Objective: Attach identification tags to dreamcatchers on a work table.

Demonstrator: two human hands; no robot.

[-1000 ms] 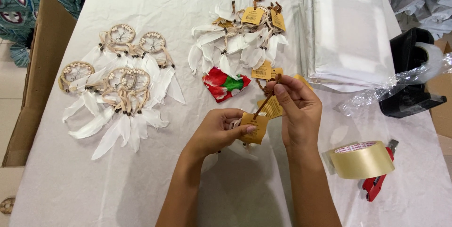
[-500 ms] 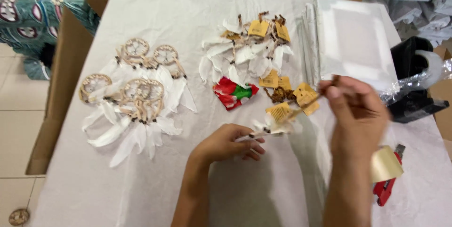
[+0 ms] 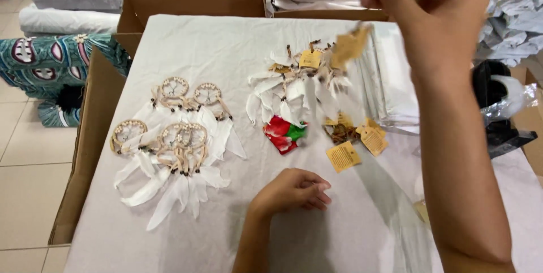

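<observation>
The right hand (image 3: 435, 18), raised at the far right, pinches a blurred dreamcatcher (image 3: 339, 66) with a yellow tag, while the left hand (image 3: 291, 191) rests curled and empty on the desk (image 3: 226, 46); its dangling feathers could snag the tagged pile (image 3: 294, 78) below.

A blurred yellow paper tag (image 3: 350, 44) hangs tilted in the air above the tagged white-feather dreamcatcher pile (image 3: 294, 83), with loose yellow tags (image 3: 344, 156) lying flat just beside that pile
</observation>
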